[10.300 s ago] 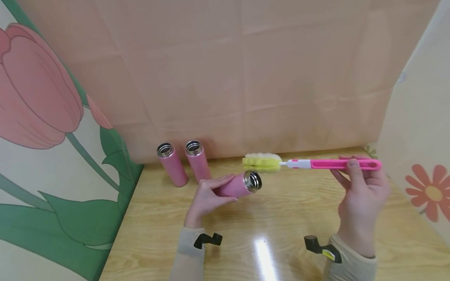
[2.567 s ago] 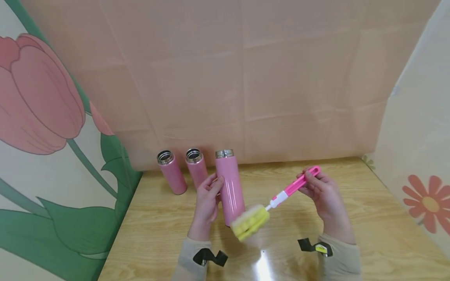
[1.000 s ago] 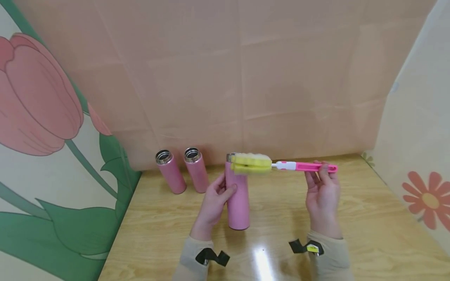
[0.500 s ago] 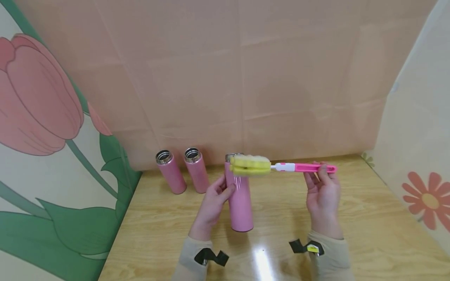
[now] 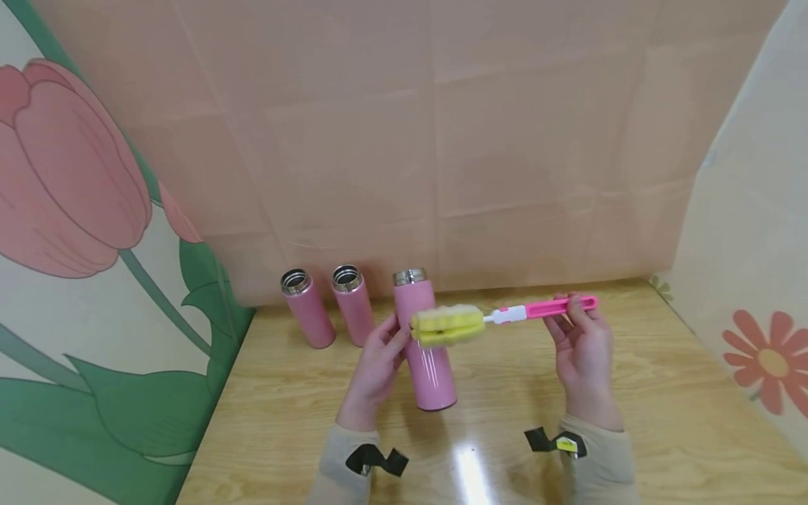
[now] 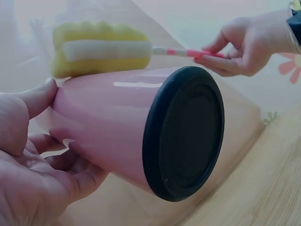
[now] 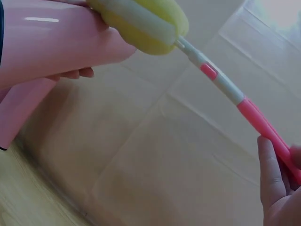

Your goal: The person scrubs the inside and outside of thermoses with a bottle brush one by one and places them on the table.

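Observation:
My left hand (image 5: 377, 365) grips a pink steel thermos bottle (image 5: 432, 379) round its side, fingers on one side and thumb on the other. The bottle has no lid and leans a little, its silver neck up and away. Its black base (image 6: 186, 134) shows in the left wrist view, lifted off the table. In my right hand (image 5: 583, 354) is a bottle brush, pinched by its pink handle (image 7: 263, 122). The brush's yellow and white sponge head (image 5: 449, 325) lies across the bottle's outer side, near my left thumb, and appears to touch it.
Two more pink bottles, one at the far left (image 5: 311, 315) and one beside it (image 5: 355, 312), stand lidless on the wooden table (image 5: 284, 421). A pinkish-beige sheet (image 5: 536, 175) hangs behind the table. Flower-printed walls rise on both sides.
Over the last half second the sponge head has slid down from the bottle's neck to its upper body. The bottle's top has tipped left. Earlier, the bottle lay sideways with its mouth facing right.

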Tool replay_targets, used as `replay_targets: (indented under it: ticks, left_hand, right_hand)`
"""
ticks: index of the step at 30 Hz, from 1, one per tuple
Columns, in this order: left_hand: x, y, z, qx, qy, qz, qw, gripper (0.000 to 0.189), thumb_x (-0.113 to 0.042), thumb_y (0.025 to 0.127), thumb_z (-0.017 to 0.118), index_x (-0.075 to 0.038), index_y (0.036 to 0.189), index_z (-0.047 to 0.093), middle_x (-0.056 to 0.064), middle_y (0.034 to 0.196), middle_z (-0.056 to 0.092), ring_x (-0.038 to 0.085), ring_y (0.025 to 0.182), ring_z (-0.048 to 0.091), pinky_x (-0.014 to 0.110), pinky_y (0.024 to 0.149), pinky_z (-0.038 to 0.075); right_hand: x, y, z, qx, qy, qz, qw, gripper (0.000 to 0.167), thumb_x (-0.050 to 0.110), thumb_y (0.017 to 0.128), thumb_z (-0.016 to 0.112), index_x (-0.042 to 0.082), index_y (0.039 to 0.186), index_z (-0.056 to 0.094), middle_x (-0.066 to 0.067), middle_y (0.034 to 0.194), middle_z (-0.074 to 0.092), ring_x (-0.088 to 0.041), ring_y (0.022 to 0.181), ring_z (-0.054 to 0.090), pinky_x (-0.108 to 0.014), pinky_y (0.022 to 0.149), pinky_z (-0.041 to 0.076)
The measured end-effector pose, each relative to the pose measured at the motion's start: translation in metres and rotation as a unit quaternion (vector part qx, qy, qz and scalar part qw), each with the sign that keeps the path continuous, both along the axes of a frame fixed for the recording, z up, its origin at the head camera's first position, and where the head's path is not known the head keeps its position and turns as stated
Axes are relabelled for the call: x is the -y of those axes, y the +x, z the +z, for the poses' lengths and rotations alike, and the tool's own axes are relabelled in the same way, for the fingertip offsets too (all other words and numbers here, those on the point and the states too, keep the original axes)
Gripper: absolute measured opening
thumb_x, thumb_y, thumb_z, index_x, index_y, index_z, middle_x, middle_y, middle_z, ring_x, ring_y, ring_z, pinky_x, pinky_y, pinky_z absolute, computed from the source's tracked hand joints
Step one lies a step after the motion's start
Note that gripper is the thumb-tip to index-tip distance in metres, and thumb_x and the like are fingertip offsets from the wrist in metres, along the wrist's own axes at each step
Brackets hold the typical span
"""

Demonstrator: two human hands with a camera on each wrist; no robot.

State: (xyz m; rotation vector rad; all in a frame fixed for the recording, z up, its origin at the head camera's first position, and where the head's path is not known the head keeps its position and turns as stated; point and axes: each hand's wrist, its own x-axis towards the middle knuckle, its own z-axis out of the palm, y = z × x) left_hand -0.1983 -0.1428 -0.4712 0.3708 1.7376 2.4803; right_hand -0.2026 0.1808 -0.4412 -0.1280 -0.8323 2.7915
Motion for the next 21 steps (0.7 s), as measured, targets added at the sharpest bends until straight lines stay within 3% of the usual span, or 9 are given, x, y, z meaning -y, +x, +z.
replay_targets:
  ticks: [7,15,21]
  left_hand:
    - [0.0033,-0.0017,0.0002,0.009,0.018,0.021,0.9996,0.043,-0.019,0.113,0.056,0.003,0.150,0.054,0.004,0.124,0.068,0.017,0.108,0.065,0.033,0.094,0.054]
    - [0.0039,-0.0028,0.0006,0.013,0.043,0.029,0.9986,0.049,-0.019,0.112,0.057,0.004,0.155,0.049,0.008,0.134,0.068,0.020,0.116,0.067,0.036,0.100,0.055]
    - [0.0030,-0.0034,0.0007,0.020,0.061,0.030,0.9975,0.048,-0.017,0.112,0.055,0.006,0.154,0.049,0.007,0.130,0.067,0.018,0.112,0.067,0.034,0.097,0.057]
  right_hand:
    - [-0.0049,-0.0009,-0.0028,-0.014,0.085,0.042,0.9954,0.013,0.006,0.109,0.060,0.000,0.105,0.070,-0.011,0.102,0.074,-0.023,0.089,0.075,-0.033,0.085,0.064]
    - [-0.0069,-0.0011,-0.0046,-0.026,0.169,0.083,0.9817,0.013,0.010,0.110,0.059,0.004,0.107,0.070,-0.007,0.102,0.076,-0.019,0.089,0.076,-0.030,0.084,0.063]
    - [-0.0075,-0.0017,-0.0072,-0.033,0.206,0.099,0.9729,0.016,0.009,0.112,0.056,0.005,0.107,0.070,-0.006,0.100,0.077,-0.018,0.086,0.075,-0.030,0.083,0.064]
